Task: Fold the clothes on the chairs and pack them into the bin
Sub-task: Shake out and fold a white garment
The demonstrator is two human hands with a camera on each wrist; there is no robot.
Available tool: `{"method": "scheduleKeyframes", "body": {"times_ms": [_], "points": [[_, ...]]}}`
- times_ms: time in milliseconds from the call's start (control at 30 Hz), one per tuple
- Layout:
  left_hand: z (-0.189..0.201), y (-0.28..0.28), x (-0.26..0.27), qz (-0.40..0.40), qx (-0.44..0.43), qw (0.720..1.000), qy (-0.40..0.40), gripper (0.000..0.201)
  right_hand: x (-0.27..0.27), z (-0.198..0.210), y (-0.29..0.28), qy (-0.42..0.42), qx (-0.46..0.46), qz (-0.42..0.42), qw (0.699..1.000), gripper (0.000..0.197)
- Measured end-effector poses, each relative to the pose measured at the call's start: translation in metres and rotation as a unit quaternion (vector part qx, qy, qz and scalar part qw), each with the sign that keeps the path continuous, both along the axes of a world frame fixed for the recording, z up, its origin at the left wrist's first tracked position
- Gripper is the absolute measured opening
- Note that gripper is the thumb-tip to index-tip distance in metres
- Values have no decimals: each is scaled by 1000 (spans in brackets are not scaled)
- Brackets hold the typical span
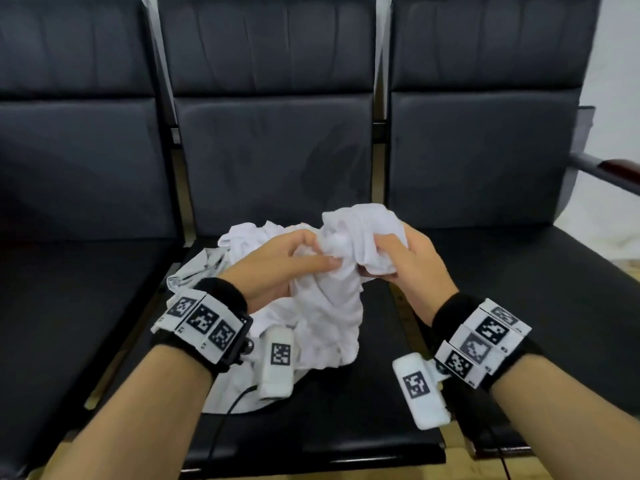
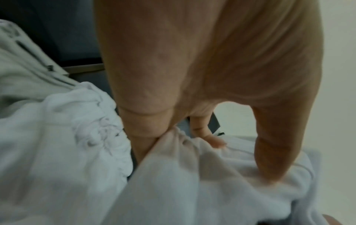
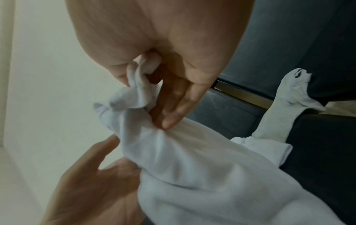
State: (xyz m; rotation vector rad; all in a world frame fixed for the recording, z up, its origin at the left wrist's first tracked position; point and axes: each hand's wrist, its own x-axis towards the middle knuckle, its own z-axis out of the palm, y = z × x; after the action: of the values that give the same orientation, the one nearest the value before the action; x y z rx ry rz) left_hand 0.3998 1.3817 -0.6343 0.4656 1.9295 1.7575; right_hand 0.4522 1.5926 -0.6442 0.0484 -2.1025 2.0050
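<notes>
A crumpled white garment [image 1: 332, 306] hangs bunched over the middle chair seat [image 1: 346, 410], held up by both hands. My left hand [image 1: 322, 252] pinches a fold of it between thumb and fingers, seen close in the left wrist view [image 2: 192, 137]. My right hand [image 1: 384, 259] grips the upper bunch of the white garment [image 3: 202, 167], its fingers [image 3: 173, 109] curled into the cloth. A second, light grey garment [image 1: 204, 268] lies on the seat under and left of the white one, and also shows as the grey garment [image 2: 25, 68] in the left wrist view. No bin is in view.
Three black padded chairs stand in a row; the left seat [image 1: 69, 289] and right seat [image 1: 519, 271] hold nothing. A metal armrest with a dark red pad [image 1: 609, 171] juts out at the far right. Metal frame bars run between the seats.
</notes>
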Motion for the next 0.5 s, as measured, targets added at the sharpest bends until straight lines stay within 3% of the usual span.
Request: {"method": "scheduleKeyframes", "body": {"times_ms": [67, 200, 333, 433, 500], "points": [[-8, 1, 1, 15, 44, 998, -30, 36, -1, -2, 2, -20, -26, 3, 999, 21], [-21, 5, -5, 54, 97, 988, -108, 68, -3, -5, 2, -41, -12, 5, 999, 21], [-21, 3, -8, 31, 88, 992, -88, 57, -7, -7, 4, -31, -32, 12, 999, 21], [-23, 7, 0, -36, 63, 996, -57, 53, -7, -6, 2, -34, -95, 31, 994, 22], [-20, 13, 7, -38, 19, 998, -35, 54, -6, -5, 0, -57, -138, 43, 988, 24]]}}
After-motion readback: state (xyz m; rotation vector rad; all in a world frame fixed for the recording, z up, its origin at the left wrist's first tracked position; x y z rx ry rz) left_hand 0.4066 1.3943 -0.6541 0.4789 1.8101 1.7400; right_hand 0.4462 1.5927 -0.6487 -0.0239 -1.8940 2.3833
